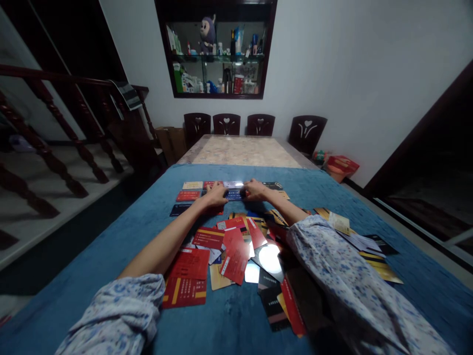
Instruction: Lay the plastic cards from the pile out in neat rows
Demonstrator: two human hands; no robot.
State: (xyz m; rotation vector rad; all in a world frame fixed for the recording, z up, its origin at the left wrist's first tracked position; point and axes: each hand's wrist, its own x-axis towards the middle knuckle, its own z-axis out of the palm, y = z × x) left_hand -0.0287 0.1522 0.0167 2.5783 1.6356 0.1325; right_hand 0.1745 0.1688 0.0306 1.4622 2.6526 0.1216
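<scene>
Both my hands reach to the rows of cards laid out on the blue cloth. A blue card (235, 194) lies in the second row, between my left hand (216, 194) and my right hand (255, 190). The curled fingers of each hand grip it at its left and right ends. Behind it is a row with a cream card (192, 185), a pale shiny card (233, 184) and a black card (272, 186). To the left sit a red card (188, 196) and a dark blue card (180, 210). My hands partly hide other cards in these rows.
A loose pile of red cards (209, 238), gold and black ones lies nearer me, between my forearms. More cards, including a black-and-gold one (380, 266), lie beyond my right sleeve. The blue cloth (136, 241) covers the near table; chairs (225, 124) stand at the far end.
</scene>
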